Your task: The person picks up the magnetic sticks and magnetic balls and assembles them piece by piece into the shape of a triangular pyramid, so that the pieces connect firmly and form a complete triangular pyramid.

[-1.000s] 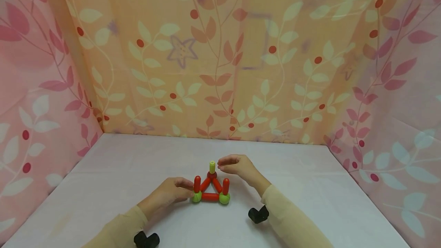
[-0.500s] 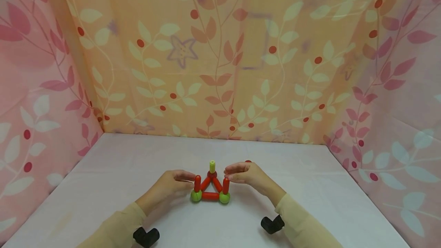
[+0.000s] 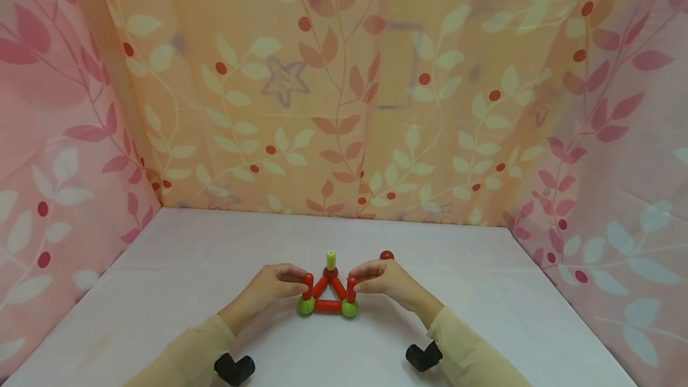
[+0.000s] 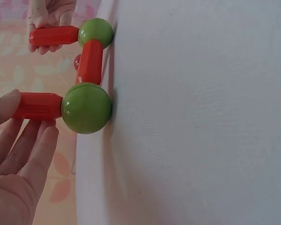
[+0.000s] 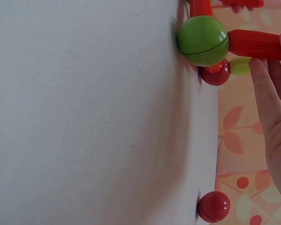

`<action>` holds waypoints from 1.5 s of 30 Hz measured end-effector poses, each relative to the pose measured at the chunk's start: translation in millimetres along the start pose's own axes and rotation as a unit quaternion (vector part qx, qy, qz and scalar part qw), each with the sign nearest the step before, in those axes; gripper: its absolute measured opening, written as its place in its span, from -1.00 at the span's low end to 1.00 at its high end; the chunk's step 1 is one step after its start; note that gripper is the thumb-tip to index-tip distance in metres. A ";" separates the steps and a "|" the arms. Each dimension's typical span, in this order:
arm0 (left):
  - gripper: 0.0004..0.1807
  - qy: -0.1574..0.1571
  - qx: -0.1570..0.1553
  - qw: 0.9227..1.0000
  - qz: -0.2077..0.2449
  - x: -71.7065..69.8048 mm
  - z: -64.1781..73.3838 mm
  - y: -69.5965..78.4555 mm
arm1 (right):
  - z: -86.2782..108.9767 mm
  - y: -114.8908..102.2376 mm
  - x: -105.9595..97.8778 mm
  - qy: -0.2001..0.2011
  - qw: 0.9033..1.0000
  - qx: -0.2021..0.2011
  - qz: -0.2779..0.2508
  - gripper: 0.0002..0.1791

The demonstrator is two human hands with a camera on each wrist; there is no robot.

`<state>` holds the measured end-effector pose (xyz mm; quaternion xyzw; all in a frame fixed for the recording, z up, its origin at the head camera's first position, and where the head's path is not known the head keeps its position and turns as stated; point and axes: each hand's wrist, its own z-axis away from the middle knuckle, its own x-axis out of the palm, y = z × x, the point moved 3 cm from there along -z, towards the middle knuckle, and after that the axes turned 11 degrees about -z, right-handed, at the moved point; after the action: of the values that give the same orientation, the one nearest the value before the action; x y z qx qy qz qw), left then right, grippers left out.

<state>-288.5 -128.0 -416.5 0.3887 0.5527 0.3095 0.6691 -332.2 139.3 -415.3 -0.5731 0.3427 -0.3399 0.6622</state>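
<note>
A triangle of red rods (image 3: pixel 328 306) joined by balls lies on the white table. A left green ball (image 3: pixel 305 306) and a right green ball (image 3: pixel 350 308) form its near corners, a dark red ball (image 3: pixel 330 273) its far one. One rod stands upright on each corner. My left hand (image 3: pixel 269 286) pinches the left upright red rod (image 4: pixel 37 106) near its top, between thumb and fingers. On the other side, my right hand (image 3: pixel 391 284) pinches the right upright red rod (image 5: pixel 255 43) the same way. Between the hands, the yellow-green rod (image 3: pixel 331 260) rises untouched.
A loose red ball (image 3: pixel 386 254) sits on the table (image 3: pixel 226 237) just beyond my right hand. Patterned cloth (image 3: pixel 344 106) walls in the table at the back and both sides. Black devices hang at both wrists.
My right hand has come from beside the yellow-green rod nearer to the right upright rod and now pinches it, uncovering the loose red ball. My left hand has closed its fingers on the left upright rod.
</note>
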 end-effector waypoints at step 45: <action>-0.74 0.031 -0.039 0.998 -0.037 6.9 -8.8 4.6 | -10.1 -5.1 8.6 0.004 0.999 0.010 0.036 -0.60</action>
<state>-295.7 -118.3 -416.7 0.3323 0.5745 0.3176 0.6772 -336.4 126.1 -411.9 -0.5525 0.3622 -0.3220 0.6782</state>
